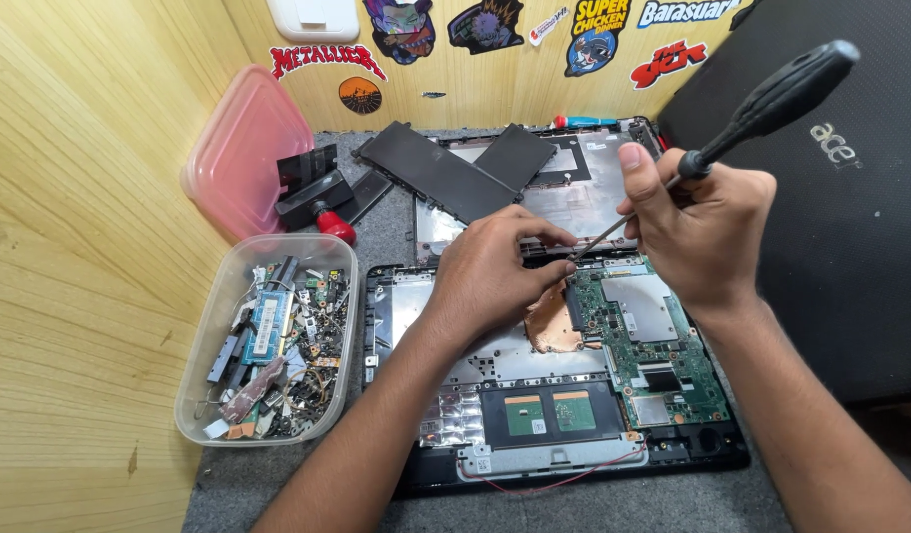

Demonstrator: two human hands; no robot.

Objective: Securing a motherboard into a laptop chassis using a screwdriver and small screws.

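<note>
I am holding a screwdriver (pixel 742 114) in my right hand (pixel 702 232), and its long axis is running diagonally: the black handle is pointing up and to the right, while the thin shaft is pointing down and to the left, with its tip near the top edge of the opened laptop base (pixel 564 395), just above the copper heat plate (pixel 552 318). My right hand is closing around the lower part of the handle, thumb raised along it, wrist bent down. My left hand (pixel 490 276) is lying palm down on the laptop base, fingers curled loosely beside the tip, and it is gripping nothing that I can see. The green circuit board (pixel 648 341) is sitting just right of the copper plate. At my left, a clear plastic tub (pixel 194 395) is holding small boards, screws and metal scraps, and its pink lid (pixel 243 153) is leaning on the wooden wall.
</note>
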